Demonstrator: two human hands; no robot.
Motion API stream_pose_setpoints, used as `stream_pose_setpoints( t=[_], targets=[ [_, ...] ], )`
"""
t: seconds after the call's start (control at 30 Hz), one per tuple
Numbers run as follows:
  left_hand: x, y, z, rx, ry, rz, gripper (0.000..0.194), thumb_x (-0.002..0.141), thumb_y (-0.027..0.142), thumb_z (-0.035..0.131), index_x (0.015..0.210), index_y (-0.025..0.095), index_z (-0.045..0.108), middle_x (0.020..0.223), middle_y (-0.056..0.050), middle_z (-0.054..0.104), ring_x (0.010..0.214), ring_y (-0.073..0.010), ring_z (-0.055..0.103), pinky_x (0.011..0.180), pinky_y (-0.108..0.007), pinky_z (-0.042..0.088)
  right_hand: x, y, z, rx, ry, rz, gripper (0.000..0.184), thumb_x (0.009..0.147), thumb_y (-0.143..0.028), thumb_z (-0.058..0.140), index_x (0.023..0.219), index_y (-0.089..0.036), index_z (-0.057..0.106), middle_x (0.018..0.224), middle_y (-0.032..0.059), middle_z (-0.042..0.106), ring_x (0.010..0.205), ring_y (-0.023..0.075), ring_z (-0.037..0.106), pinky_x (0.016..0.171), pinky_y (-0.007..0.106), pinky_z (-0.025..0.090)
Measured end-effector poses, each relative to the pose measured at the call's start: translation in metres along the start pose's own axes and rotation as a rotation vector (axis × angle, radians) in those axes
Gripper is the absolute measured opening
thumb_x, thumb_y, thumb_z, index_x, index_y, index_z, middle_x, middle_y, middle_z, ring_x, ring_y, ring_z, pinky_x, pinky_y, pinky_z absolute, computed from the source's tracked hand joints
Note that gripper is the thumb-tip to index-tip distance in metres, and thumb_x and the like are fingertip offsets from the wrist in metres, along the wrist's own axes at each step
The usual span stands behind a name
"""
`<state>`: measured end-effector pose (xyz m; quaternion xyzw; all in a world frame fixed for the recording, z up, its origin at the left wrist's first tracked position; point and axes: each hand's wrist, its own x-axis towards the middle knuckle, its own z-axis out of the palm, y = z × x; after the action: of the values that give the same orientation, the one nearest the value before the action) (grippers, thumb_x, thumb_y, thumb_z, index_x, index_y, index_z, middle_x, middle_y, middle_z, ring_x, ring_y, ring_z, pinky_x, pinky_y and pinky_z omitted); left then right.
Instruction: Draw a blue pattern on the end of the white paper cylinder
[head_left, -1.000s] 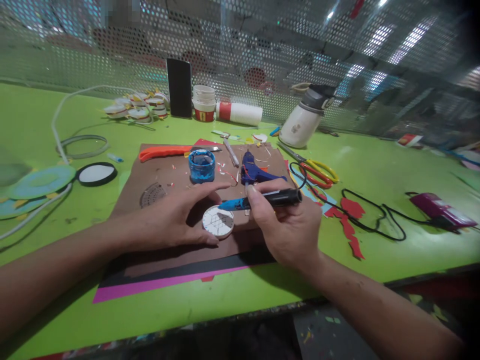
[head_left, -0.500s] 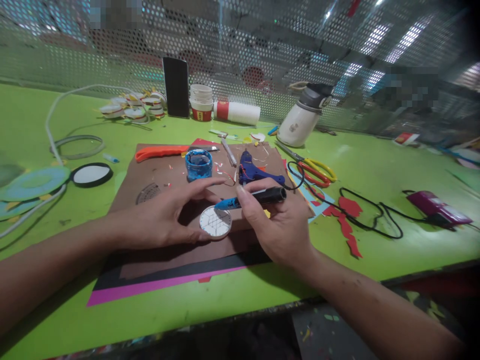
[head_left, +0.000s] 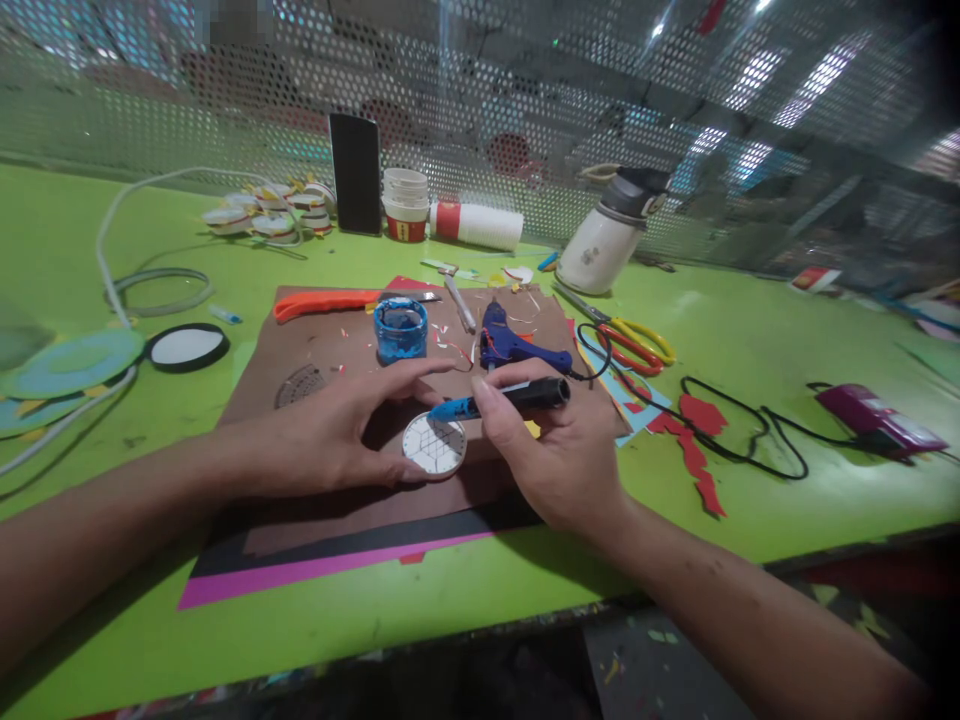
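Observation:
A small white round disc [head_left: 434,446] with a lattice of dark lines and marks around its rim is tilted toward me, low over brown card [head_left: 315,520]. My left hand [head_left: 352,425] grips it at the left, thumb on the near edge; the other fingers arch behind, and their tips are partly hidden. Closed around a black marker pen [head_left: 517,396] with a blue front end is my right hand [head_left: 559,440]. The pen's tip meets the disc's upper edge. Just behind stands an open glass jar [head_left: 401,332] smeared with blue paint.
A blue glue gun [head_left: 517,345] and an orange cutter knife [head_left: 326,303] lie on the card. Scissors [head_left: 637,342], a black cord and red paper scraps [head_left: 697,450] are on the right. Farther back stand a phone [head_left: 356,175], paper cups [head_left: 480,226] and a bottle [head_left: 604,240].
The whole view has shifted slightly, so everything sits a little farther right. Both hands keep their hold, and the pen tip stays at the disc's upper edge.

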<state>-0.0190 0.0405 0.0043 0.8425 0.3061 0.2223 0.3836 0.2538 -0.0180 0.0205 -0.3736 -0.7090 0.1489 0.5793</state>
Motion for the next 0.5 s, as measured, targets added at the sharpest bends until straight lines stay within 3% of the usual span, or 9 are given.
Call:
stream_pose_setpoints(
  t=[0.5],
  targets=[
    [0.0015, 0.0024, -0.0007, 0.013, -0.016, -0.043, 0.105, 0.102, 0.064, 0.105, 0.196, 0.048, 0.061, 0.173, -0.010, 0.088, 0.163, -0.0501, 0.082, 0.143, -0.065, 0.064, 0.0023, 0.0002, -0.0028, -0.082, -0.044, 0.056, 0.021, 0.110, -0.033, 0.091, 0.091, -0.027, 0.087, 0.074, -0.0027, 0.085, 0.062, 0.0175, 0.074, 0.063, 0.029, 0.063]
  ],
)
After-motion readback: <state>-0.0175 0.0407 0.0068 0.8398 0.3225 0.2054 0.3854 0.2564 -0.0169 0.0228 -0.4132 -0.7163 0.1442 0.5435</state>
